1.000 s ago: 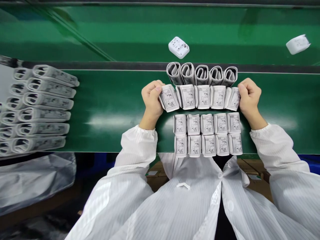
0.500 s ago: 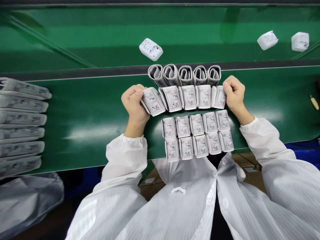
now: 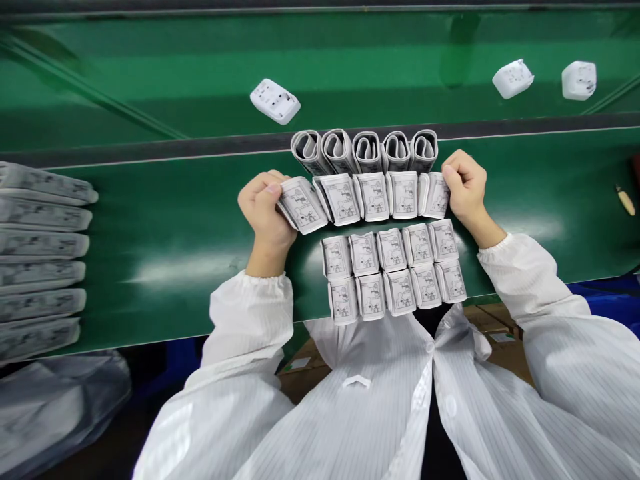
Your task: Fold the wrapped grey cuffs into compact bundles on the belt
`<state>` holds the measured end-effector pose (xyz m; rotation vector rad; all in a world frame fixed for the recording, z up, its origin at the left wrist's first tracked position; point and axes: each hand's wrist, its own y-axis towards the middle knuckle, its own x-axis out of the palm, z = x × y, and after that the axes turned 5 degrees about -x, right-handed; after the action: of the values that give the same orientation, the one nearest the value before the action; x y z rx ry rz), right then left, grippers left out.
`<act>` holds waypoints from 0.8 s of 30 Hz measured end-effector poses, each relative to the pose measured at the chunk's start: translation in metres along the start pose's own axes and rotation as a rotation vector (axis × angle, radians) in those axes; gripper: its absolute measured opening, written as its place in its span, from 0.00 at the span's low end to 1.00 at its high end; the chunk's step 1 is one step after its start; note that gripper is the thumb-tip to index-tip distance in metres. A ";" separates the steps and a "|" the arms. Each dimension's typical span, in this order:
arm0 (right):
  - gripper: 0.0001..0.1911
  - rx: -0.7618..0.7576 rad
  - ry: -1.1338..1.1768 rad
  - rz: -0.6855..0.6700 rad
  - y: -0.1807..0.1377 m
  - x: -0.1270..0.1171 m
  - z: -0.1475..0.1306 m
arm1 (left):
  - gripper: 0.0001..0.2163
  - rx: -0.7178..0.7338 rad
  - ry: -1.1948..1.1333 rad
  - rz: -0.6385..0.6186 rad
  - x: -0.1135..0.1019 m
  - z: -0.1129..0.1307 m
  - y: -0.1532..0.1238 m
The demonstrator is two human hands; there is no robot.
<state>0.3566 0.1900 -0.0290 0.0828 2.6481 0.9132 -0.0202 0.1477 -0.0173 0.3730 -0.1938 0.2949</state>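
Observation:
Between my two hands I squeeze a row of several rolled grey cuffs (image 3: 367,197) with printed labels, held just above the green table (image 3: 175,240). My left hand (image 3: 265,210) is closed on the row's left end, where the end cuff tilts outward. My right hand (image 3: 466,187) is closed on its right end. Behind this row lie several rolled cuffs (image 3: 367,150) with their coiled ends showing. In front, two more rows of cuffs (image 3: 395,273) lie side by side near the table's front edge.
A stack of flat unrolled cuffs (image 3: 43,260) lies at the far left. On the green conveyor belt (image 3: 350,60) behind the table sit three white devices (image 3: 275,101), (image 3: 513,79), (image 3: 579,80). A small tool (image 3: 625,200) lies at the right. A grey bag (image 3: 55,407) hangs below left.
The white devices on the belt have drifted left, and a third one has come into view. My hands keep their grip on the row; the view has shifted slightly.

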 end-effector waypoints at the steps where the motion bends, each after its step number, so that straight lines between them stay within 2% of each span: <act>1: 0.39 0.003 -0.009 0.006 0.000 0.000 -0.001 | 0.23 -0.004 -0.004 0.001 0.000 0.000 0.000; 9: 0.39 -0.020 -0.020 0.040 -0.001 0.002 -0.005 | 0.24 0.003 0.044 -0.006 -0.006 -0.007 0.001; 16: 0.40 0.013 -0.025 0.021 -0.002 0.002 -0.002 | 0.26 -0.058 0.068 0.067 -0.002 -0.003 0.000; 24: 0.41 0.026 -0.032 0.014 -0.001 0.001 -0.001 | 0.23 -0.003 0.047 0.019 -0.002 -0.001 0.000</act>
<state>0.3558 0.1890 -0.0289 0.1213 2.6336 0.8755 -0.0222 0.1478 -0.0188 0.3610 -0.1520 0.3219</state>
